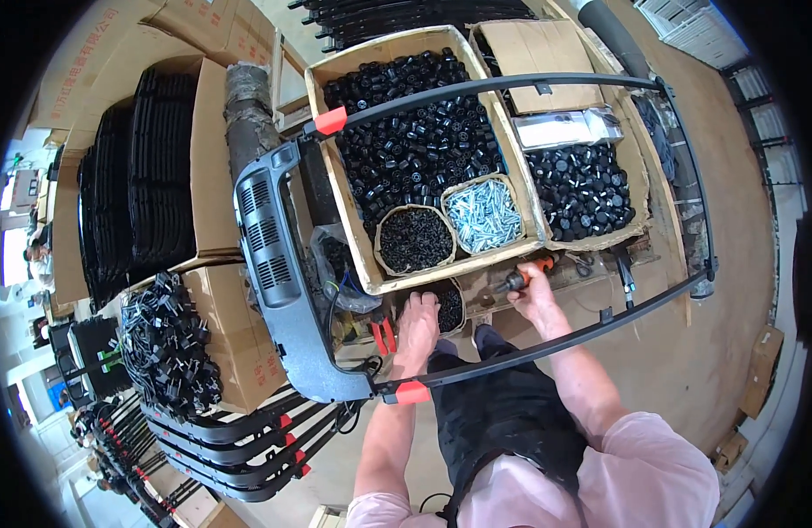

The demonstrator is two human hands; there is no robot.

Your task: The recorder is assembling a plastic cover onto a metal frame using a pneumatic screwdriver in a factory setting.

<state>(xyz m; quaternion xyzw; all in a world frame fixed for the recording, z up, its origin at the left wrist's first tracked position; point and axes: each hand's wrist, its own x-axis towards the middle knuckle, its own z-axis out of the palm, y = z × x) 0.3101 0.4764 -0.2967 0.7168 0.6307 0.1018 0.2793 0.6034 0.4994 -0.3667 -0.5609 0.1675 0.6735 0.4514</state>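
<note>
My right hand is closed around an orange and black power screwdriver, below the front edge of the big parts box. My left hand reaches to a small container of black screws, its fingers bunched together and bent down at the near left side. What lies between those fingertips is hidden. Around both arms runs a large frame of dark rails with a grey vented housing at its left end. Red pieces sit where the rails join the housing.
The big box holds black caps, a tub of black screws and a tub of silver screws. To its right is a box of black knobs. Cartons with black parts and cables stand left, near stacked rails.
</note>
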